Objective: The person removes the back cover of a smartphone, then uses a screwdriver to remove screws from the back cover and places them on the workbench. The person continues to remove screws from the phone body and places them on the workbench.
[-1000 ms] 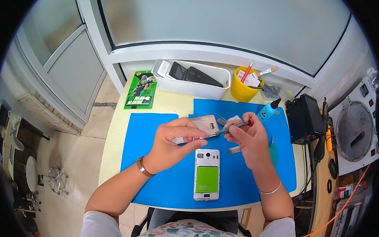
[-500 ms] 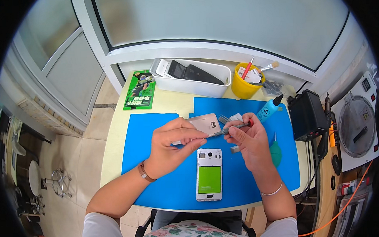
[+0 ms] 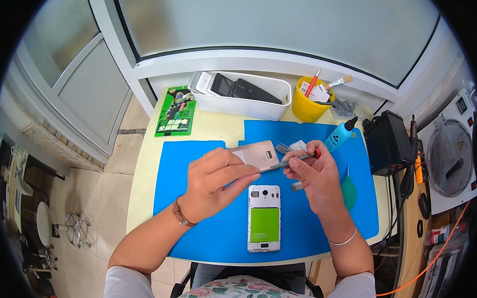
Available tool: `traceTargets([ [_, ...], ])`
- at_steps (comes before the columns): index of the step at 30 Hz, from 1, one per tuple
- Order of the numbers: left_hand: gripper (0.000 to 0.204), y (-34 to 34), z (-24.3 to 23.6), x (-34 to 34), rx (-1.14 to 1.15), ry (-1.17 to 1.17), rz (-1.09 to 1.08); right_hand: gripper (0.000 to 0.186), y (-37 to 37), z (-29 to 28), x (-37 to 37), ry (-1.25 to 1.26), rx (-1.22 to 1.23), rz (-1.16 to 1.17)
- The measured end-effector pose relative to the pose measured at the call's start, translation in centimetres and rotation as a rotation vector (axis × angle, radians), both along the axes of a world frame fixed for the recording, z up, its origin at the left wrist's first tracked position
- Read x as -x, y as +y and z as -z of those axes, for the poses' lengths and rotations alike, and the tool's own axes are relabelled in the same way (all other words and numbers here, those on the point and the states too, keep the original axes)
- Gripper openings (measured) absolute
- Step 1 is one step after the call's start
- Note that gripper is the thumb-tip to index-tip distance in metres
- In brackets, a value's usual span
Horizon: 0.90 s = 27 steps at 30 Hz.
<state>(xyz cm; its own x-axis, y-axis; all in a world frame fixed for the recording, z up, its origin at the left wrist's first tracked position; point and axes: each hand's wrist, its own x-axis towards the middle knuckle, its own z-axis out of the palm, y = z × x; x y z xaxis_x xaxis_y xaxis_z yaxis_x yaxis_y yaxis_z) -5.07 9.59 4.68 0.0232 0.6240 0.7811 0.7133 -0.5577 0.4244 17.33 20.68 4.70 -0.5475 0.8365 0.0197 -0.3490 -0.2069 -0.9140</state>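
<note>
My right hand is closed round a slim grey screwdriver with a red end, held above the blue mat. Its tip points left into my left hand, whose thumb and forefinger pinch at that tip. Whether a tiny part sits between those fingers is hidden. Below lies a white phone with its back off and a green battery in it. Partly behind my left hand is a pinkish phone back cover. Tweezers lie beyond the screwdriver.
On the blue mat are a light-blue bottle and a green air blower. Along the back stand a white bin with phones and a yellow cup of tools. A black device stands at right.
Both hands stay almost in place, the screwdriver still between them. My left fingers have shifted slightly, and the phone on the mat looks unmoved.
</note>
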Motion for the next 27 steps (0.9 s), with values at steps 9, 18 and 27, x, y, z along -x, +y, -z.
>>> traceTargets([
  [9, 0.024, -0.1, -0.1, 0.1, 0.008, 0.014, -0.013, 0.048, -1.1, -1.2, 0.0, 0.0, -0.375, 0.113],
  [18, 0.024, 0.0, 0.1, 0.0, 0.027, -0.002, -0.006, 0.052, -1.8, -1.0, -0.2, -0.057, -0.651, 0.152],
  [27, 0.023, 0.0, 0.0, -0.1, 0.016, 0.01, -0.02, 0.053, -2.0, -1.3, -0.2, -0.063, -0.707, 0.182],
])
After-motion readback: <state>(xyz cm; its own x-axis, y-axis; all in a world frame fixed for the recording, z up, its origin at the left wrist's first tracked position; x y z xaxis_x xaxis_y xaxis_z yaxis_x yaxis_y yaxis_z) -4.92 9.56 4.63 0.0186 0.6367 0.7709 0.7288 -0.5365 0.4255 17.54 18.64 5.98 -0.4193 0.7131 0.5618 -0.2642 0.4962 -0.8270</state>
